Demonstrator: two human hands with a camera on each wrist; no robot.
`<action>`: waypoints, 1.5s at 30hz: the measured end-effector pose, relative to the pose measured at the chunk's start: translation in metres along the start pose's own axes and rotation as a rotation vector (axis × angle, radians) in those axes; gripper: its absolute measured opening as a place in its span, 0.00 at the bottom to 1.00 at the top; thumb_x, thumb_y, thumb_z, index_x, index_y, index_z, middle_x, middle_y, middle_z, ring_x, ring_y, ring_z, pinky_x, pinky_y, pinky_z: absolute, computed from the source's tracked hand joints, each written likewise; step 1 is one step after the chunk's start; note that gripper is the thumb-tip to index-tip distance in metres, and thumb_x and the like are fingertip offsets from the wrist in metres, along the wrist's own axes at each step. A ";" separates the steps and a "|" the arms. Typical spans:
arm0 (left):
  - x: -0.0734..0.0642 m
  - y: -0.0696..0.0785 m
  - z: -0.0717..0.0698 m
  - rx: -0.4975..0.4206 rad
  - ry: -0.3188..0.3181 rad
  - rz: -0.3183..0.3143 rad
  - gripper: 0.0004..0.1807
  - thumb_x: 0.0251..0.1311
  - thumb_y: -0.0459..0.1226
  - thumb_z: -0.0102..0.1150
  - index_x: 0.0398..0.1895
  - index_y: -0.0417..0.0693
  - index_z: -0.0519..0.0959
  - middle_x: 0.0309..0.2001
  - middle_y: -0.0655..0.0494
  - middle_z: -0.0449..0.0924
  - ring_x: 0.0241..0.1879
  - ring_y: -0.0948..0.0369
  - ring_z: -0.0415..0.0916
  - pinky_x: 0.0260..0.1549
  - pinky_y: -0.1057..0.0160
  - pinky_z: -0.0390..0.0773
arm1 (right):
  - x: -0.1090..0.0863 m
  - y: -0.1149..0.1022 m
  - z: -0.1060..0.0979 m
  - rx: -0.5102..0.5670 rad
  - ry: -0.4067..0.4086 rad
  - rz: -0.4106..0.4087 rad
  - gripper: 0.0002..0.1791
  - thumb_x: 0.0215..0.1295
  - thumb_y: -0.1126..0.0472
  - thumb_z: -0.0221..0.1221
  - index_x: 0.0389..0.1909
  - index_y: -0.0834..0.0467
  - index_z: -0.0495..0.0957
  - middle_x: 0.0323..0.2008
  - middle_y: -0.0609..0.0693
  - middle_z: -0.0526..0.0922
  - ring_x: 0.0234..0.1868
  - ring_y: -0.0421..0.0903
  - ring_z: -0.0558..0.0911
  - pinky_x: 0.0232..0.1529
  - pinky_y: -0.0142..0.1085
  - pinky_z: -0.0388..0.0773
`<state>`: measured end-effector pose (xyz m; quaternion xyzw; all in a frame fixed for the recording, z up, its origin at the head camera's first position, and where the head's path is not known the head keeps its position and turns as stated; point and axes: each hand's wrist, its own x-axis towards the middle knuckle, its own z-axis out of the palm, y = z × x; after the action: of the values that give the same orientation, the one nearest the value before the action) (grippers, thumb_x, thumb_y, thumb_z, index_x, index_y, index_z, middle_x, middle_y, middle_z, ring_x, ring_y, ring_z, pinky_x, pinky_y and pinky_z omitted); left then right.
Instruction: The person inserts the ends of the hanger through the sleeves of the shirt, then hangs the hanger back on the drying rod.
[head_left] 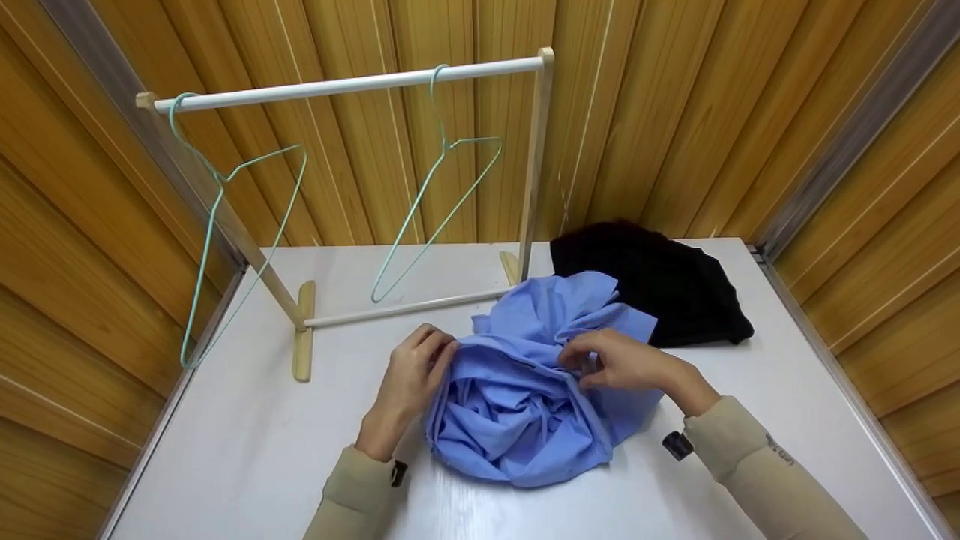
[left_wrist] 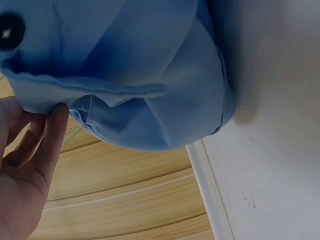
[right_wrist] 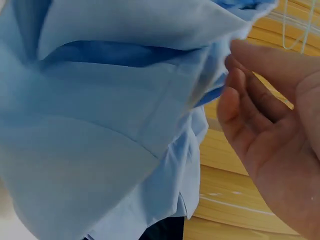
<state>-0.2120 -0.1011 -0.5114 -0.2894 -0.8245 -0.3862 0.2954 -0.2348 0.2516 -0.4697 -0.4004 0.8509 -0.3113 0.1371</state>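
A bunched blue shirt (head_left: 517, 409) lies on the white table, its edge raised into a rounded opening with folds inside. My left hand (head_left: 411, 375) pinches the far-left part of that edge between thumb and fingers. In the left wrist view, the left hand (left_wrist: 30, 165) grips a hem of the shirt (left_wrist: 165, 95), and a dark button (left_wrist: 11, 31) shows above. On the right, my right hand (head_left: 619, 364) has its fingers curled at the shirt's edge. The right wrist view puts the right hand's (right_wrist: 275, 110) thumb and fingertips close together at the fabric (right_wrist: 115, 95).
A rack with a white bar (head_left: 337, 88) and wooden posts stands at the back left. Two mint-green wire hangers, a left hanger (head_left: 202, 277) and a right hanger (head_left: 409, 217), hang from it. Black folded cloth (head_left: 652, 281) lies behind the shirt. Wood-patterned walls (head_left: 660, 112) enclose the table (head_left: 225, 450).
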 end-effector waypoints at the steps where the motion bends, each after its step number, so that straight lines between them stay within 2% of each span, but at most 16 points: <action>1: 0.000 0.000 0.000 -0.002 0.005 0.003 0.04 0.68 0.31 0.65 0.33 0.42 0.83 0.34 0.55 0.78 0.32 0.63 0.78 0.32 0.66 0.81 | 0.000 0.000 0.002 0.004 -0.026 -0.001 0.20 0.59 0.70 0.72 0.53 0.58 0.83 0.42 0.48 0.83 0.39 0.47 0.80 0.39 0.42 0.80; 5: 0.001 0.002 0.001 -0.005 0.015 0.014 0.04 0.69 0.30 0.64 0.34 0.42 0.82 0.35 0.54 0.78 0.34 0.62 0.79 0.32 0.67 0.81 | 0.000 -0.001 0.013 -0.003 -0.074 -0.009 0.24 0.58 0.65 0.75 0.56 0.56 0.81 0.43 0.49 0.81 0.41 0.48 0.79 0.42 0.42 0.78; 11: 0.003 0.002 0.003 -0.002 0.035 0.029 0.03 0.68 0.30 0.64 0.35 0.42 0.83 0.38 0.51 0.77 0.39 0.59 0.80 0.36 0.63 0.82 | 0.005 0.001 0.025 -0.071 -0.047 -0.032 0.23 0.56 0.62 0.77 0.53 0.55 0.83 0.41 0.47 0.80 0.41 0.46 0.77 0.43 0.39 0.75; 17: 0.003 0.003 0.003 0.010 0.020 0.039 0.03 0.67 0.28 0.65 0.36 0.45 0.82 0.41 0.52 0.80 0.45 0.56 0.79 0.45 0.58 0.81 | 0.008 0.006 0.034 -0.076 -0.045 -0.042 0.21 0.56 0.60 0.77 0.51 0.53 0.84 0.47 0.43 0.80 0.46 0.44 0.77 0.50 0.42 0.74; 23: 0.002 0.004 0.004 0.016 -0.006 0.049 0.04 0.67 0.28 0.64 0.38 0.45 0.79 0.36 0.54 0.80 0.39 0.59 0.78 0.41 0.59 0.80 | 0.011 0.006 0.044 -0.096 -0.035 -0.069 0.18 0.56 0.59 0.77 0.46 0.53 0.84 0.48 0.42 0.79 0.50 0.42 0.76 0.55 0.43 0.74; 29: 0.002 0.003 0.004 0.003 -0.032 0.066 0.03 0.69 0.31 0.63 0.38 0.44 0.78 0.34 0.54 0.80 0.36 0.59 0.78 0.39 0.57 0.79 | 0.015 0.008 0.053 -0.174 -0.009 -0.109 0.14 0.56 0.58 0.77 0.40 0.54 0.84 0.42 0.41 0.78 0.46 0.40 0.76 0.51 0.40 0.76; 34: 0.001 0.001 0.004 -0.026 -0.038 0.056 0.02 0.69 0.32 0.64 0.39 0.45 0.79 0.36 0.56 0.81 0.38 0.60 0.79 0.41 0.57 0.80 | 0.017 0.011 0.052 -0.221 0.079 -0.198 0.11 0.57 0.56 0.76 0.33 0.53 0.83 0.38 0.41 0.78 0.41 0.38 0.76 0.45 0.38 0.77; 36: 0.000 0.000 0.004 -0.052 -0.045 0.032 0.02 0.69 0.32 0.64 0.41 0.46 0.80 0.38 0.56 0.82 0.40 0.61 0.80 0.42 0.58 0.80 | 0.017 0.014 0.048 -0.198 0.138 -0.262 0.11 0.58 0.57 0.76 0.32 0.53 0.82 0.36 0.42 0.78 0.38 0.39 0.75 0.42 0.36 0.76; 39: -0.001 -0.001 0.002 -0.083 -0.058 -0.001 0.03 0.70 0.31 0.62 0.43 0.46 0.80 0.39 0.55 0.82 0.42 0.62 0.80 0.43 0.60 0.81 | 0.014 0.018 0.037 -0.115 0.219 -0.309 0.11 0.59 0.59 0.75 0.31 0.54 0.80 0.32 0.45 0.77 0.34 0.41 0.75 0.36 0.35 0.74; 41: -0.002 -0.002 0.001 -0.099 -0.067 -0.017 0.03 0.71 0.31 0.61 0.43 0.46 0.80 0.40 0.55 0.82 0.42 0.62 0.80 0.42 0.60 0.81 | 0.011 0.019 0.029 -0.059 0.267 -0.303 0.11 0.59 0.60 0.75 0.31 0.54 0.79 0.30 0.45 0.77 0.32 0.42 0.75 0.32 0.36 0.73; 45: -0.003 -0.004 0.002 -0.148 -0.083 -0.043 0.02 0.73 0.32 0.60 0.43 0.44 0.80 0.39 0.56 0.82 0.38 0.64 0.79 0.35 0.62 0.80 | 0.006 0.017 0.017 0.036 0.357 -0.226 0.09 0.58 0.62 0.75 0.34 0.52 0.83 0.31 0.44 0.82 0.32 0.44 0.80 0.31 0.43 0.78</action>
<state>-0.2133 -0.1028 -0.5164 -0.3086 -0.8112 -0.4400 0.2303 -0.2407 0.2486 -0.4934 -0.4294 0.8056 -0.4059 -0.0444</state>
